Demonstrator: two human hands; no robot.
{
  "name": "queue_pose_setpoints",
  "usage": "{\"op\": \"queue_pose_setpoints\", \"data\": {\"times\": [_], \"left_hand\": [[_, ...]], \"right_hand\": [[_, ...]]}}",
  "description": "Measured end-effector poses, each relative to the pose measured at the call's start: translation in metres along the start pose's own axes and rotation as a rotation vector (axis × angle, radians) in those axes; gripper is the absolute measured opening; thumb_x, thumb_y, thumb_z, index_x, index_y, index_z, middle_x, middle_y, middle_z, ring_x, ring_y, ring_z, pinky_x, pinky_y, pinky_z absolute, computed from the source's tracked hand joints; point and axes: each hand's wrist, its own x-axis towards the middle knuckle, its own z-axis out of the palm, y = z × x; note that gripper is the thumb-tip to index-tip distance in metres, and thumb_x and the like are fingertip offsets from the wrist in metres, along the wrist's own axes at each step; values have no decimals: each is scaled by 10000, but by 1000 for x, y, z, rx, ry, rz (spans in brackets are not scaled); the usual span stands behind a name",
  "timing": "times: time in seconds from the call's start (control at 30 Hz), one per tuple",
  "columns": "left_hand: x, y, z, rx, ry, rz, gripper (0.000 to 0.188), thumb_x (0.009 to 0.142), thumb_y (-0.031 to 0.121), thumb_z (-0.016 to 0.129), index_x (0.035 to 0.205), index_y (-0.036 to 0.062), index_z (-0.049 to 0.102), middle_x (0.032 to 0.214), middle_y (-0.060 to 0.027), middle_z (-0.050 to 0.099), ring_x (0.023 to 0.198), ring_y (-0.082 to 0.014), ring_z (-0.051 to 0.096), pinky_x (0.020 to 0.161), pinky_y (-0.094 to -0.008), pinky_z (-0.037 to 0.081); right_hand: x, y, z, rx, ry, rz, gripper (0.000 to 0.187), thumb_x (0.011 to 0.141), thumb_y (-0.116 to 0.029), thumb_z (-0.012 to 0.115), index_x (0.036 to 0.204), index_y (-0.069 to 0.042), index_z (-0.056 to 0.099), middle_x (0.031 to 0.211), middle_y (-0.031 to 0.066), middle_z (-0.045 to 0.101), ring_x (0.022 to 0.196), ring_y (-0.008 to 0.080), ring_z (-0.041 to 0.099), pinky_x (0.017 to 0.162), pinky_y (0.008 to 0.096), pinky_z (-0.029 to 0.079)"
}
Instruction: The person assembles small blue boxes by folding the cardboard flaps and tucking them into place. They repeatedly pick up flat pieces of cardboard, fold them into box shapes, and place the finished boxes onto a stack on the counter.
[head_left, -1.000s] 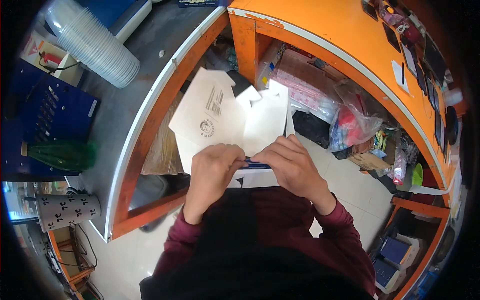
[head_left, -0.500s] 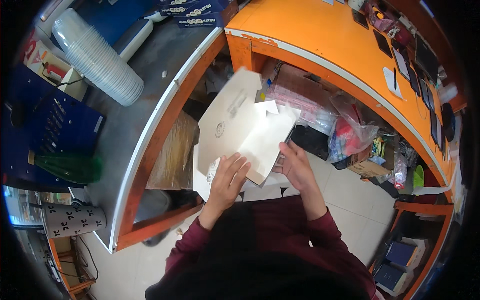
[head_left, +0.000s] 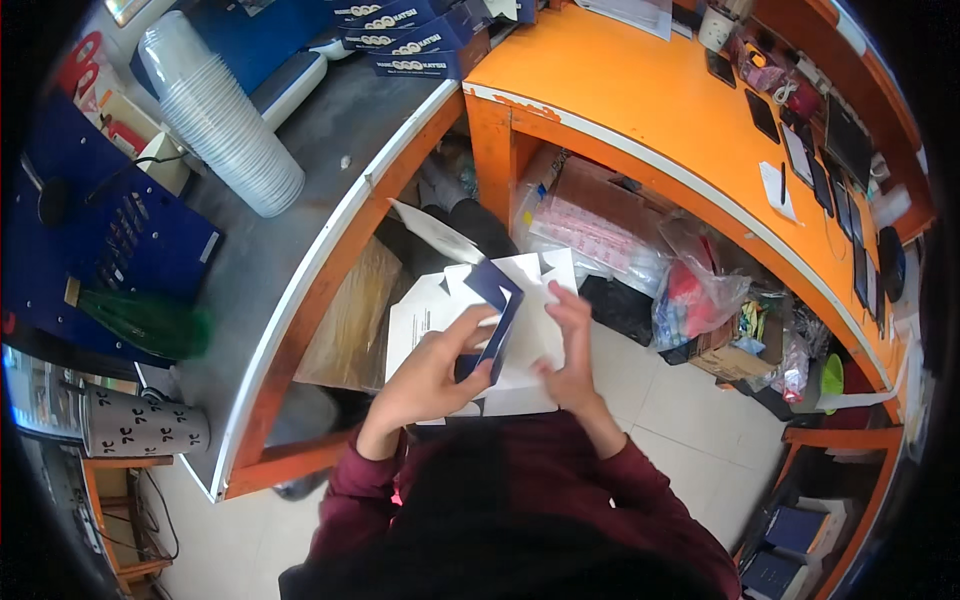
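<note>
Between my hands, a partly folded cardboard box (head_left: 501,349) shows a dark blue outside and a white inside, with one flap raised at the far end. My left hand (head_left: 432,375) is closed on its near blue side, fingers and thumb pinching the wall. My right hand (head_left: 574,352), slightly blurred, is beside the box's right part with thumb and fingers apart; whether it touches the card is hard to tell. White flat cardboard blanks (head_left: 408,318) lie beneath the box, over my lap.
On the grey counter (head_left: 330,205) at left stand stacked clear plastic cups (head_left: 225,120), a green bottle (head_left: 140,322) and a patterned paper cup (head_left: 145,422). Folded blue boxes (head_left: 415,45) are piled at the back. Phones (head_left: 760,115) lie on the orange table (head_left: 610,75); bagged goods (head_left: 695,290) fill the shelf below.
The box has tilted from lying spread with its white inside up to standing partly folded, blue side showing. My left hand now grips its wall; my right hand has left the right edge.
</note>
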Motion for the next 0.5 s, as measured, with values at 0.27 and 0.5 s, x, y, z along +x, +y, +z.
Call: {"op": "queue_pose_setpoints", "data": {"times": [0.27,0.5], "left_hand": [[-5,-13,4,168,-152,128,363,877,32,702,1231,28,622,932,-132,754,778,-164,709,671,-256,528],[-3,-43,0,-329,-45,-220,205,983,167,676,962,-30,727,746,-5,658,691,-32,526,634,-230,452]], "right_hand": [[83,-48,-31,-241,-543,122,197,955,-135,657,1130,-101,740,1330,109,551,1114,265,658,977,394,532],[44,-18,-63,237,-37,451,146,896,3,709,1037,14,748,1278,167,574,1105,218,646,908,299,556]]}}
